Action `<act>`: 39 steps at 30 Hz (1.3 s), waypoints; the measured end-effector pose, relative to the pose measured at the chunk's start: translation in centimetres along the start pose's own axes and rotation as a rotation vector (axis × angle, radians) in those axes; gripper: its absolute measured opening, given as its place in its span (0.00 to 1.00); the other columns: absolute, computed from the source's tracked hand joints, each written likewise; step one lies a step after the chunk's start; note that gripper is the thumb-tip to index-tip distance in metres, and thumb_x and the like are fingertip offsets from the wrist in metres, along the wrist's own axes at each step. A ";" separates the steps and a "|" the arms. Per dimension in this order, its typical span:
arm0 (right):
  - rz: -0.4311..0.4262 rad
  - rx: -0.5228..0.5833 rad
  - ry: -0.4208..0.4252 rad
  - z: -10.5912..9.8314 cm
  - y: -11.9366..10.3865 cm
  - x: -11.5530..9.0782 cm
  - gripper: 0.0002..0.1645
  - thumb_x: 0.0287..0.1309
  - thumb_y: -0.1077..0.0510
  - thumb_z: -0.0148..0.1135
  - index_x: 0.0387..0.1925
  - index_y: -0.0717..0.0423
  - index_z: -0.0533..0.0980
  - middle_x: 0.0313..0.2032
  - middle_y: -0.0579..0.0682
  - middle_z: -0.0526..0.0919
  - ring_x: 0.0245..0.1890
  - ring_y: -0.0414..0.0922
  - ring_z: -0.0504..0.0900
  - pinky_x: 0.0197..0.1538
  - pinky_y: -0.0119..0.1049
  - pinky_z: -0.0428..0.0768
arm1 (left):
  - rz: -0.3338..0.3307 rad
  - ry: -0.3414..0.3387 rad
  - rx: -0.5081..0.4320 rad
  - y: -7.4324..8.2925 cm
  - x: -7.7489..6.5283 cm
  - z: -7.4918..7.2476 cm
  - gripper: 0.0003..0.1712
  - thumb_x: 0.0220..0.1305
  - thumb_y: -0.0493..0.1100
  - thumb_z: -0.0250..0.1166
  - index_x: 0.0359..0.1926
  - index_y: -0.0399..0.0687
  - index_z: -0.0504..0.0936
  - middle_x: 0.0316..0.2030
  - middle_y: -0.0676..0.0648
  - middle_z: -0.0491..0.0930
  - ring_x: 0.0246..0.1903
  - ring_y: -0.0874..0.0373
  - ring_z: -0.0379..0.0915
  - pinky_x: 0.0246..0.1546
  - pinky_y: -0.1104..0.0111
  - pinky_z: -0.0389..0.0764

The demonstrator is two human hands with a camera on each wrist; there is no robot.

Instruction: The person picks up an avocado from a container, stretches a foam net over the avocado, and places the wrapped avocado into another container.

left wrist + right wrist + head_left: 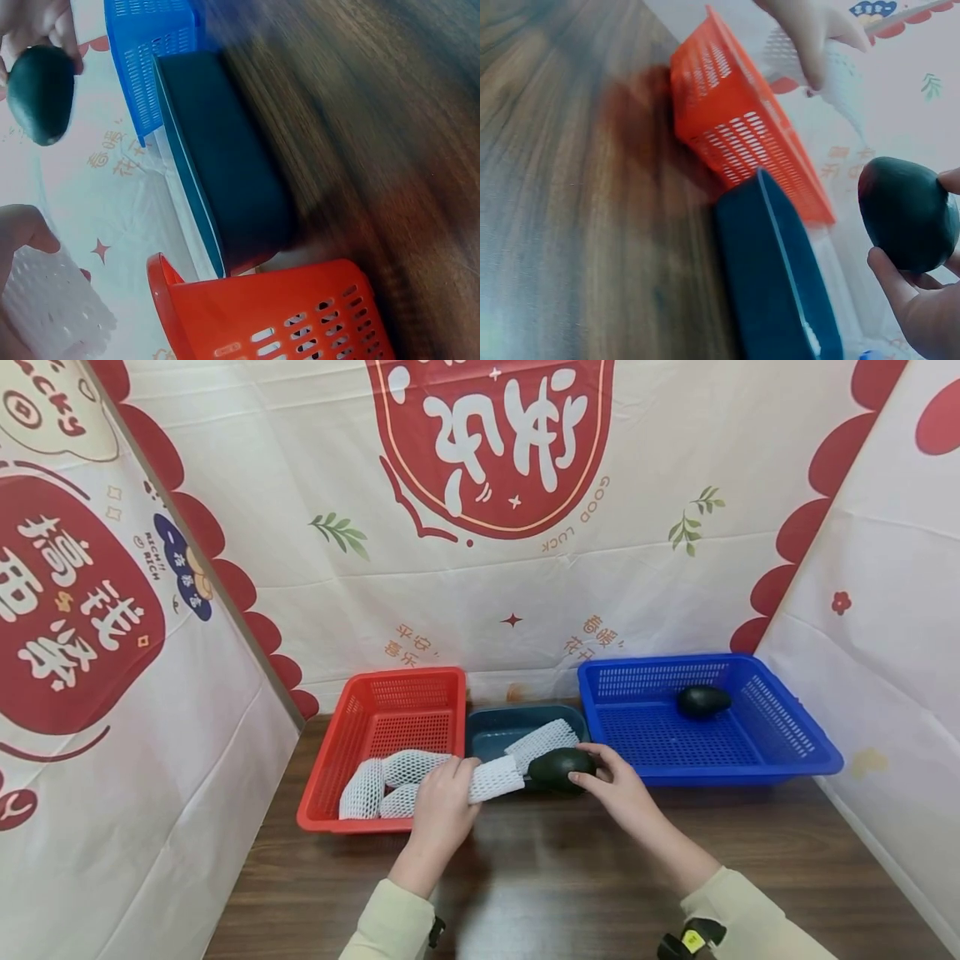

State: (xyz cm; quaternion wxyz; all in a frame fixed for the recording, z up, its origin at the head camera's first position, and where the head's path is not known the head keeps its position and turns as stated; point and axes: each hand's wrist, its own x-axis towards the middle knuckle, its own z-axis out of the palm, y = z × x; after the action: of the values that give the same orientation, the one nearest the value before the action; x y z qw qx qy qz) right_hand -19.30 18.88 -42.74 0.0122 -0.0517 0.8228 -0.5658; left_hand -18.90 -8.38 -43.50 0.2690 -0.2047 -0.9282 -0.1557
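Observation:
My left hand (444,806) pinches a white foam net sleeve (497,779) above the right front edge of the red basket (457,710). The fingers and thumb of my right hand (617,783) grip a dark green avocado (561,769) over the teal tray (487,720). In the head view the sleeve's end lies right by the avocado's narrow tip; in the left wrist view a gap shows between the avocado (42,94) and the sleeve (56,307). Another foam net sleeve (543,741) lies in the tray, partly hidden behind the avocado.
Plump foam nets (363,789) lie in the front of the red basket. To the right, a blue basket (720,774) holds one dark avocado (702,701). The baskets and tray stand side by side on a wooden table (555,877), against a printed cloth backdrop (480,585).

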 end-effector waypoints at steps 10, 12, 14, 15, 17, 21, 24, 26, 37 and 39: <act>-0.021 0.057 -0.001 -1.2 -2.6 -0.7 0.29 0.67 0.55 0.58 0.66 0.58 0.66 0.60 0.62 0.71 0.42 0.50 0.77 0.37 0.33 0.76 | -0.025 -0.041 -0.016 -0.1 0.3 -0.1 0.15 0.54 0.37 0.72 0.43 0.46 0.79 0.34 0.48 0.82 0.34 0.55 0.76 0.39 0.61 0.80; -0.029 0.077 -0.011 -1.0 -3.0 -0.9 0.29 0.67 0.56 0.58 0.66 0.59 0.65 0.61 0.63 0.71 0.44 0.50 0.77 0.39 0.32 0.77 | -0.009 -0.038 -0.012 0.0 0.4 -0.2 0.14 0.55 0.37 0.71 0.42 0.46 0.79 0.34 0.48 0.81 0.33 0.54 0.76 0.38 0.62 0.80; -0.040 0.103 -0.020 -0.8 -3.3 -1.0 0.28 0.67 0.57 0.57 0.65 0.61 0.64 0.62 0.64 0.70 0.48 0.51 0.78 0.41 0.31 0.77 | 0.010 -0.028 -0.006 0.1 0.4 -0.2 0.13 0.56 0.36 0.70 0.42 0.45 0.79 0.33 0.47 0.80 0.33 0.54 0.75 0.37 0.62 0.80; -0.043 0.113 -0.024 -0.6 -3.4 -1.0 0.28 0.67 0.58 0.57 0.65 0.61 0.64 0.62 0.64 0.70 0.50 0.52 0.77 0.43 0.31 0.77 | 0.020 -0.022 -0.004 0.1 0.4 -0.2 0.13 0.56 0.35 0.70 0.43 0.45 0.79 0.33 0.47 0.80 0.32 0.53 0.76 0.37 0.62 0.80; -0.049 0.143 -0.033 -0.3 -3.6 -1.1 0.27 0.67 0.59 0.57 0.64 0.63 0.63 0.63 0.65 0.69 0.54 0.53 0.76 0.46 0.29 0.77 | 0.032 -0.016 -0.006 0.3 0.5 -0.2 0.14 0.56 0.34 0.69 0.43 0.44 0.78 0.32 0.46 0.79 0.32 0.53 0.76 0.37 0.62 0.80; -0.061 0.172 -0.039 0.4 -3.7 -1.2 0.26 0.66 0.61 0.57 0.63 0.64 0.64 0.61 0.65 0.71 0.57 0.56 0.75 0.48 0.27 0.76 | 0.033 -0.010 -0.026 0.6 0.5 -0.2 0.16 0.55 0.33 0.69 0.44 0.44 0.77 0.32 0.46 0.78 0.32 0.52 0.76 0.35 0.61 0.80; -0.069 0.179 -0.046 1.0 -3.8 -1.2 0.27 0.66 0.61 0.58 0.62 0.64 0.64 0.61 0.65 0.71 0.57 0.57 0.75 0.48 0.27 0.76 | 0.041 -0.016 -0.029 0.9 0.6 -0.2 0.16 0.54 0.32 0.68 0.44 0.44 0.78 0.32 0.47 0.77 0.31 0.52 0.76 0.34 0.60 0.79; -0.070 0.183 -0.050 1.3 -3.8 -1.2 0.27 0.65 0.61 0.59 0.62 0.64 0.64 0.61 0.65 0.71 0.58 0.58 0.74 0.48 0.28 0.76 | 0.044 -0.028 -0.027 1.1 0.7 -0.2 0.16 0.54 0.31 0.68 0.44 0.44 0.78 0.32 0.47 0.77 0.32 0.52 0.76 0.35 0.60 0.79; -0.059 0.199 -0.084 2.6 -4.1 -1.2 0.29 0.64 0.59 0.62 0.62 0.61 0.65 0.60 0.62 0.71 0.60 0.57 0.73 0.52 0.34 0.76 | -0.038 -0.182 -0.011 2.1 1.2 -0.3 0.20 0.56 0.35 0.69 0.50 0.44 0.77 0.38 0.46 0.79 0.37 0.54 0.76 0.40 0.63 0.80; -0.062 0.203 -0.084 2.6 -4.2 -1.2 0.28 0.64 0.59 0.63 0.62 0.61 0.65 0.61 0.62 0.71 0.60 0.57 0.73 0.52 0.33 0.76 | -0.048 -0.192 -0.007 2.3 1.3 -0.4 0.20 0.56 0.35 0.69 0.51 0.44 0.77 0.39 0.46 0.78 0.37 0.54 0.76 0.40 0.63 0.80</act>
State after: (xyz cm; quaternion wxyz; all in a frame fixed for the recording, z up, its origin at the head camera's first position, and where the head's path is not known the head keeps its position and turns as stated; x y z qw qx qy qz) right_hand -17.64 15.05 -39.83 0.0344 -0.0993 0.7580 -0.6438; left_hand -18.67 -6.11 -42.03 0.1743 -0.1972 -0.9538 -0.1448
